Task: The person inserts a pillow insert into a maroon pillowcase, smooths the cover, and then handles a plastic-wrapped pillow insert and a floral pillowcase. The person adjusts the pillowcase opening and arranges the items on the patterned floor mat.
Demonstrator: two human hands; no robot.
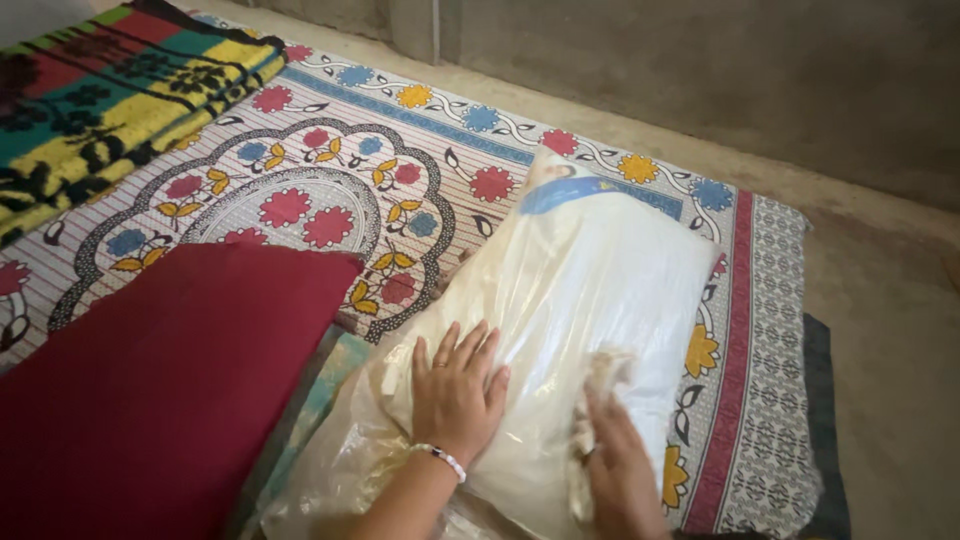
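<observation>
— What are the hands on?
— The left hand (457, 388) lies flat, fingers spread, on a white pillow in a clear plastic bag (560, 330). The right hand (620, 462) touches the bag's crumpled open end.
— And underneath?
— A floral bedsheet (400, 170) spread on the floor (890, 300). A dark red cushion (160, 380) lies just beside the pillow, a striped blanket (110, 100) farther off.

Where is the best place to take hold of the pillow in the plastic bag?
Probably the near end of the pillow, from the person's side. It lies lengthwise away, and there the plastic bag is loose and gathered, where the left hand presses flat and the right hand grips.
</observation>
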